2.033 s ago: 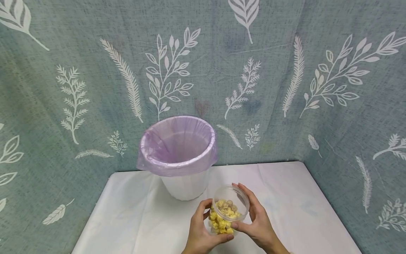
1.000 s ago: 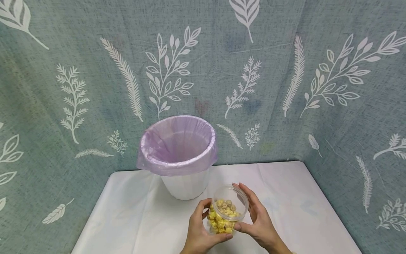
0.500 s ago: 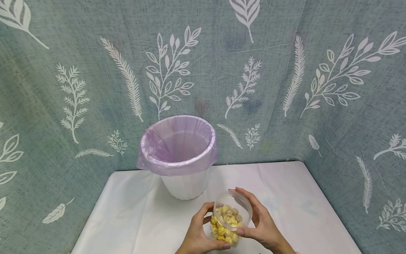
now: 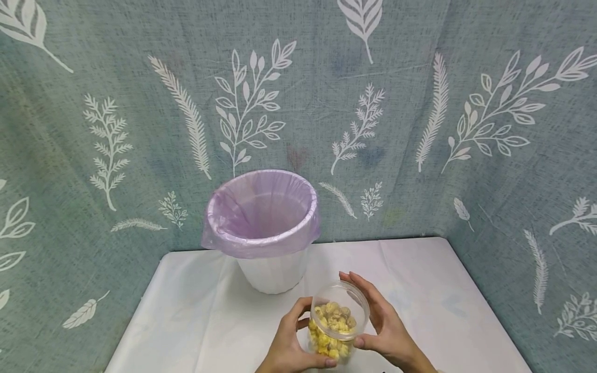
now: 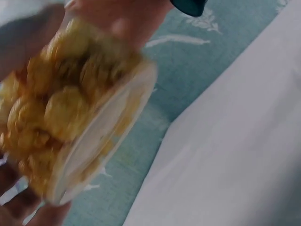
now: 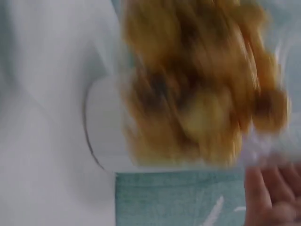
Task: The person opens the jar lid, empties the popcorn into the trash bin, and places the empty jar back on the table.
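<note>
Both hands hold a clear round plastic jar [image 4: 342, 339] of yellow popcorn [image 4: 332, 316] over the near part of the table, its round top tilted toward the head camera. My left hand [image 4: 289, 336] grips the lower body, thumb along the near side. Curved about the top rim from the right is my right hand [image 4: 389, 331], with the thumb at the near edge and fingers at the far side. In the left wrist view the popcorn [image 5: 66, 113] shows through the wall beside the jar's pale flat base [image 5: 106, 134]. Motion blurs the popcorn [image 6: 197, 94] in the right wrist view.
A white bin [image 4: 272, 274] stands farther back and left of the hands. Its purple liner [image 4: 261, 248] folds over the rim. White cloth covers the table [image 4: 186, 311], and a green leaf-patterned curtain [image 4: 303, 103] rises behind it and along both sides.
Compared with one second ago, the jar and both hands sit slightly nearer the viewer. In the last half second the jar has shifted a little left, and the right fingertips have risen slightly. The bin is unmoved.
</note>
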`<state>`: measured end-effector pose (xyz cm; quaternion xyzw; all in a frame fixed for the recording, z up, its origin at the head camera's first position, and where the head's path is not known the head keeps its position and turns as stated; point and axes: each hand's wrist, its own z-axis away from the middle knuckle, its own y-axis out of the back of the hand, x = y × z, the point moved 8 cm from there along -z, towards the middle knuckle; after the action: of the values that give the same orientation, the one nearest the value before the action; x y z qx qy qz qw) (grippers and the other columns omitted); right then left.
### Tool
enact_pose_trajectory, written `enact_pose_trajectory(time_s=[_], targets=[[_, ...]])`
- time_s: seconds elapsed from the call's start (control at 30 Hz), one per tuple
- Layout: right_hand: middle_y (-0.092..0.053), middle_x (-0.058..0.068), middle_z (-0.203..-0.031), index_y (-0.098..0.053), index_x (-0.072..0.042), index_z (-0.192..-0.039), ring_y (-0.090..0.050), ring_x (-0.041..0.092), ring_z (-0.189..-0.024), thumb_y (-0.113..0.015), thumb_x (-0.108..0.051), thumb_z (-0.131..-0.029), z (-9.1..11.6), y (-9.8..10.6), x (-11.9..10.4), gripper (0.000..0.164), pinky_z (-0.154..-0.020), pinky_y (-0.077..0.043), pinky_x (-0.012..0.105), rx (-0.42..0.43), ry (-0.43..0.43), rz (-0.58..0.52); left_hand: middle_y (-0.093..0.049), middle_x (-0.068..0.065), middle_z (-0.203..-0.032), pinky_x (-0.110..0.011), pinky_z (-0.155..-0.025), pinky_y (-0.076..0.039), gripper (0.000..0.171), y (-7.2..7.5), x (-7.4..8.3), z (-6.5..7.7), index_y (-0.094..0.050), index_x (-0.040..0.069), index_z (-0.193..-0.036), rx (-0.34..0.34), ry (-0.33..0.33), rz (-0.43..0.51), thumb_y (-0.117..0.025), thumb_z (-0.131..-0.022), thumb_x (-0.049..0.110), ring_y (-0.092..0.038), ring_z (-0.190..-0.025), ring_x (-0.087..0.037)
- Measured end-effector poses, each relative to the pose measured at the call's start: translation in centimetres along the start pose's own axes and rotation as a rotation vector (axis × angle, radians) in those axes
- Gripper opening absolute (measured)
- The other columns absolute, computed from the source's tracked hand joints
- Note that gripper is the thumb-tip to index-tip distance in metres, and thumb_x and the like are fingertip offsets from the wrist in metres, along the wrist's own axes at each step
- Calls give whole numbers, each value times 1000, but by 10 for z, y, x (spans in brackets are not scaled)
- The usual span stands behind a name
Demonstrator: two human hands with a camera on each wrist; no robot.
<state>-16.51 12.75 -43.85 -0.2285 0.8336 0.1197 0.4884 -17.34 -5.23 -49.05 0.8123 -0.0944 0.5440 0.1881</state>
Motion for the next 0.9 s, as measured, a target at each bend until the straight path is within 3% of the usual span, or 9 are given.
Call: enact_pose_trajectory(time_s=[0.23, 0.37, 0.6, 0.9], targets=[[-35, 20, -167, -28, -11, -165, -37, 19, -152, -83, 9, -84, 4, 0, 11, 100, -118, -32, 19, 240, -69, 144, -63, 8, -132, -43, -96, -59, 89, 1, -2, 1, -56, 22, -140, 255, 45, -126, -103, -66, 35, -61, -118, -20], [-43, 17, -162, -35, -12, -163, -44, 22, -147, -83, 8, -84, 2, -1, 12, 94, -115, -35, 17, 292, -111, 199, -63, 7, -132, -44, -98, -58, 88, -2, -1, 1, -54, 24, -139, 289, 54, -139, -102, -67, 36, -61, -118, -19], [-46, 22, -158, -37, -6, -160, -51, 23, -140, -82, 11, -83, 0, 3, 8, 91, -112, -44, 25, 199, -77, 152, -62, 4, -134, -43, -96, -59, 88, -3, -2, -1, -53, 19, -140, 173, 54, -83, -102, -69, 31, -60, -120, -22], [-42, 25, -159, -33, -1, -162, -50, 30, -141, -78, 0, -91, 2, 1, 2, 84, -109, -51, 41, -10, -81, -41, -61, -8, -139, -42, -100, -57, 87, -5, 0, -2, -52, 13, -146, -97, 1, 112, -97, -71, 12, -59, -127, -28]])
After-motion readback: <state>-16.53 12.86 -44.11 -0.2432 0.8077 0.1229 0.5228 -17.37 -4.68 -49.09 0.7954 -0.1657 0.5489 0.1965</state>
